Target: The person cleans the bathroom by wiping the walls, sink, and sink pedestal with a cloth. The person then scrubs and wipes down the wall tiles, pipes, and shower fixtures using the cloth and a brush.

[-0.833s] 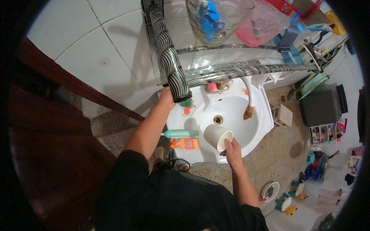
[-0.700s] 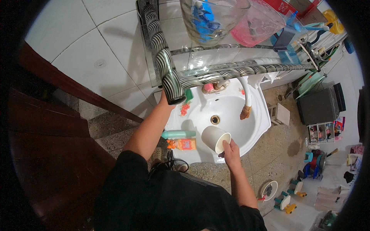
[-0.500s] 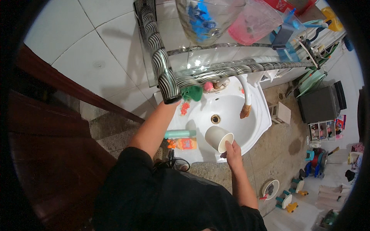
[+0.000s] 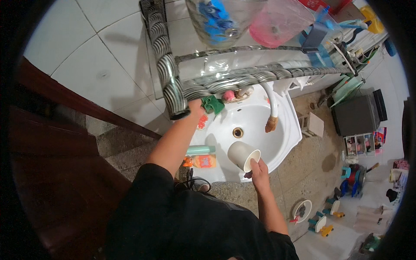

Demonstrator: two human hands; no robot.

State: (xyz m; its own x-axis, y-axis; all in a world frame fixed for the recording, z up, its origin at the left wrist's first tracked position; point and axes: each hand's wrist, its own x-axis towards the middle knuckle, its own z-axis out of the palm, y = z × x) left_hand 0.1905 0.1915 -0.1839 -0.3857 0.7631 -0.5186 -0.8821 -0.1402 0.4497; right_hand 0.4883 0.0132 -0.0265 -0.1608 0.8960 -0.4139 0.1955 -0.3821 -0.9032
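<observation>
My right hand (image 4: 260,172) grips a white cup (image 4: 241,154) by its rim. The cup lies tipped over the front edge of the white washbasin (image 4: 277,147), its mouth toward me. My left hand (image 4: 197,106) is at the basin's back left corner, closed on a crumpled green cloth (image 4: 212,105); the rope-patterned frame passes close above it, and most of its fingers are hidden. A white curved faucet (image 4: 272,102) with a brown wrapped tip hangs over the bowl, right of the drain (image 4: 238,132).
On the basin's left ledge lie a green tube (image 4: 201,150) and an orange-and-cream pack (image 4: 204,161). A pink ball-like item (image 4: 228,95) sits at the back. The glass shelf (image 4: 225,65) above carries a glass vessel and a pink cup. Right, on the floor, stands a small stool (image 4: 312,125).
My left hand shows more clearly beside the frame, with the green cloth bunched at its fingers. The whole view has shifted slightly. My right hand and the cup keep nearly the same place.
</observation>
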